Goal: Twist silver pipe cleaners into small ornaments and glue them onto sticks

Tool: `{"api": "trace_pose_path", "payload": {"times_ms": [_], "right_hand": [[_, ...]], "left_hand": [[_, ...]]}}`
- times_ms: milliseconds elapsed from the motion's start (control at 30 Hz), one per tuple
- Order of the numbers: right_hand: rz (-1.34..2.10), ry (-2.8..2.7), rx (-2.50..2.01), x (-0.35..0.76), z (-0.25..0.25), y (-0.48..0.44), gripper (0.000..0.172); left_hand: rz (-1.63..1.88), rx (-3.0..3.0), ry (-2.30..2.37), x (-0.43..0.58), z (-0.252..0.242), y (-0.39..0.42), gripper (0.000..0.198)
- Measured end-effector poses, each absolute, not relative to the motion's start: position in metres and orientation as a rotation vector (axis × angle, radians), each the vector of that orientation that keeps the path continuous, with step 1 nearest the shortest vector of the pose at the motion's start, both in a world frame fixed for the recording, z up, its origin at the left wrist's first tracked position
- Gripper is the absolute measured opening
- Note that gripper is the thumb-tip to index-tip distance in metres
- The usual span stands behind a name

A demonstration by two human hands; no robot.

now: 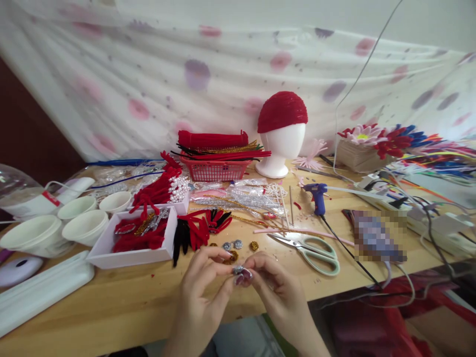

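Over the front edge of the table, both hands meet with their fingertips pinched together. My left hand [204, 280] grips a small silver tinsel coil [238, 269] between thumb and forefinger. From the other side, the thumb and fingers of my right hand [275, 282] are closed on the same coil. Part of it is hidden by the fingers. Just beyond lie a pair of silver coils [237, 244] and a gold coil [254, 246]. Another gold coil [232, 256] shows behind my left fingertips.
A white box [130, 260] holds red pieces at left, beside paper cups [85, 228]. Scissors [316, 253] and a blue glue gun [318, 198] lie at right, the gun's cord crossing the table. Behind stand a red basket [217, 171] of pipe cleaners and a foam head [282, 144].
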State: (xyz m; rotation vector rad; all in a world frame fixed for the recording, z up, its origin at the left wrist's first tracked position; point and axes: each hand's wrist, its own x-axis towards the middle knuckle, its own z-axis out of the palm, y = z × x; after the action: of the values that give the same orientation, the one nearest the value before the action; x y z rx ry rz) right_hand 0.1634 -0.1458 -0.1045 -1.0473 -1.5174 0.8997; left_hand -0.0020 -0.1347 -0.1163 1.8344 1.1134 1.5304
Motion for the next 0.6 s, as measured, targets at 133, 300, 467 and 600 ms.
{"api": "trace_pose_path", "payload": {"times_ms": [133, 300, 467, 600], "right_hand": [[0.673, -1.917, -1.089, 0.176, -0.085, -0.143, 0.017], [0.765, -1.878, -1.015, 0.181, -0.079, -0.144, 0.016], [1.019, -1.489, -0.946, 0.170, -0.098, -0.152, 0.016], [1.209, -1.121, -0.834, 0.147, -0.114, -0.159, 0.015]], "left_hand": [[1.211, 2.446, 0.940, -0.021, -0.086, -0.120, 0.013], [1.067, 2.275, 0.851, -0.021, -0.069, -0.116, 0.022], [1.251, 1.657, 0.690, -0.017, -0.096, -0.121, 0.014], [1.476, 1.167, 0.656, 0.007, -0.114, -0.134, 0.019]]}}
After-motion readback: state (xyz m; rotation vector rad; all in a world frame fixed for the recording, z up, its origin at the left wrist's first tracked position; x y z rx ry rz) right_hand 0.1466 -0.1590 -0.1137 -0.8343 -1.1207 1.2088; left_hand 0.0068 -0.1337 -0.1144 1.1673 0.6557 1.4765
